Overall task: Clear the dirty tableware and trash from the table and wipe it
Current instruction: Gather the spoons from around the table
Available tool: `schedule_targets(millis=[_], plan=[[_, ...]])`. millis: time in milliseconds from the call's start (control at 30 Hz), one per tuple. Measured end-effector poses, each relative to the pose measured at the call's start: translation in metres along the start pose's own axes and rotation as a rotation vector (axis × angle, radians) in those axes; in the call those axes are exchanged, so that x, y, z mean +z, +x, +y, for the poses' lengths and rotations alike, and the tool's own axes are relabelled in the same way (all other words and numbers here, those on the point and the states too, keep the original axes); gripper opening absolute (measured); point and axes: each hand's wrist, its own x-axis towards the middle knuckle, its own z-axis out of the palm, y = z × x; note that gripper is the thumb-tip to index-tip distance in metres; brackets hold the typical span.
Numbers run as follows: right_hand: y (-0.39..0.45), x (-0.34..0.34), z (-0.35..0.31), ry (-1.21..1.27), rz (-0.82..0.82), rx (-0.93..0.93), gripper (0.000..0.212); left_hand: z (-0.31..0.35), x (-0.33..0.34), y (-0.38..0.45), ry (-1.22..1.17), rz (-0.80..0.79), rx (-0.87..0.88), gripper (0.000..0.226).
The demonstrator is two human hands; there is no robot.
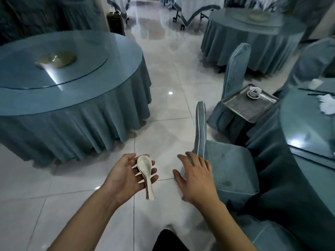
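Head view: the left hand (125,175), palm up at 6 o'clock, carries stacked white spoons (146,175) on relaxed, straight fingers. The right hand (196,178), just toward 3 o'clock of it, is spread wide, palm down, holding nothing. At 2 o'clock, a metal tray (244,107) on a covered chair (233,77) holds a cup (254,92).

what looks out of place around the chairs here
A metal tray sits on the seat of a covered chair rather than on a table, its corner overhanging the seat edge, with a small white cup on it. The nearer chair's seat cover shows dark stains.
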Motion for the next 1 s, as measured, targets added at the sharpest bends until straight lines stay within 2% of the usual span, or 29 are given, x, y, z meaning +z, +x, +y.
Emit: schedule_targets(millis=[167, 300, 533, 667, 1000], plan=[[0.106, 0.019, 0.021, -0.041, 0.117, 0.104, 0.046, 0.071, 0.046, 0.095, 0.096, -0.028, -0.018, 0.051], [0.199, 0.024, 0.048, -0.02, 0.124, 0.207, 0.046, 0.133, 0.099, 0.168, 0.151, -0.051, -0.016, 0.049], [0.343, 0.016, 0.086, -0.012, 0.232, 0.265, 0.043, 0.251, 0.194, 0.283, 0.149, -0.176, -0.015, 0.05], [0.415, 0.008, 0.113, -0.036, 0.254, 0.302, 0.042, 0.291, 0.244, 0.35, 0.176, -0.231, -0.087, 0.049], [0.594, 0.008, 0.185, -0.089, 0.263, 0.569, 0.041, 0.379, 0.379, 0.539, 0.342, -0.362, -0.268, 0.045]])
